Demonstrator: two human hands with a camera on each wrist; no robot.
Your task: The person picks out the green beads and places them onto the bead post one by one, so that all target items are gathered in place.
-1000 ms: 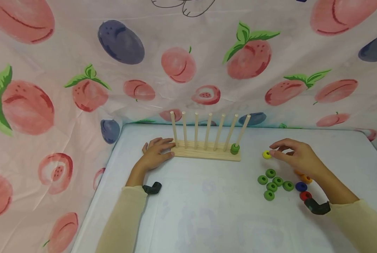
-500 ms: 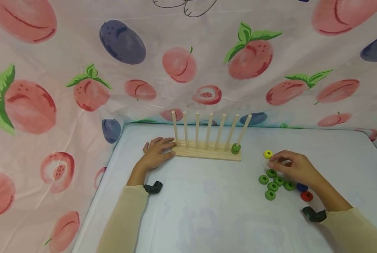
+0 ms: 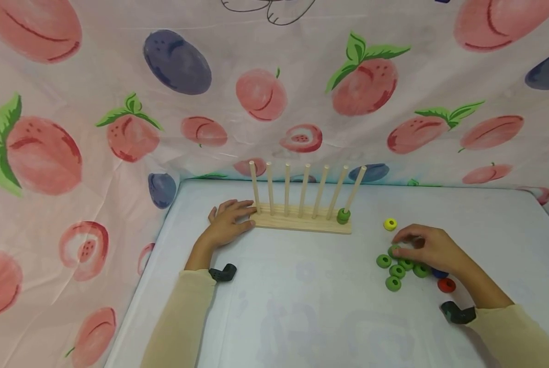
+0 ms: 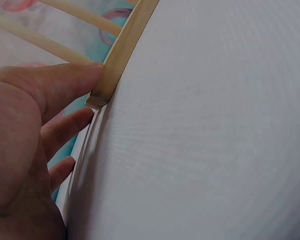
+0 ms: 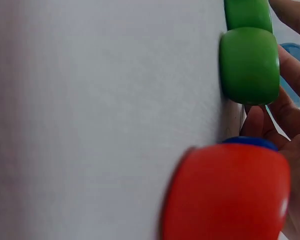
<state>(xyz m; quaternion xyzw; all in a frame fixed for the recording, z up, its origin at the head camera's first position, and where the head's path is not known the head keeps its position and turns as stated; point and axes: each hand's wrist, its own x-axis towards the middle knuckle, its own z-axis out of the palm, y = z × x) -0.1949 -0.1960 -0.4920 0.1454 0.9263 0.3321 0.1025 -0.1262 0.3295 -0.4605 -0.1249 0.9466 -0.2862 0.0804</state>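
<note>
My left hand point(image 3: 229, 223) holds the left end of a wooden peg rack point(image 3: 297, 223), thumb on the front edge of its base. In the left wrist view the thumb point(image 4: 75, 82) presses the base point(image 4: 121, 55) near its corner. Two green beads point(image 3: 343, 216) sit stacked on the rack's rightmost peg; the other pegs are bare. My right hand point(image 3: 433, 248) pinches a green bead point(image 3: 392, 250) between thumb and index finger at the top of a cluster of green beads point(image 3: 397, 271). A yellow bead point(image 3: 390, 224) lies just beyond the fingertips.
A red bead point(image 3: 447, 285) and a partly hidden blue bead point(image 3: 439, 273) lie under the right wrist. In the right wrist view the red bead point(image 5: 227, 195) is large and close. A fruit-print cloth point(image 3: 256, 97) hangs behind the white table point(image 3: 293, 296).
My right hand has left the yellow bead and come toward me, and now pinches a green bead. It now covers the orange beads seen earlier. The left hand stays on the rack.
</note>
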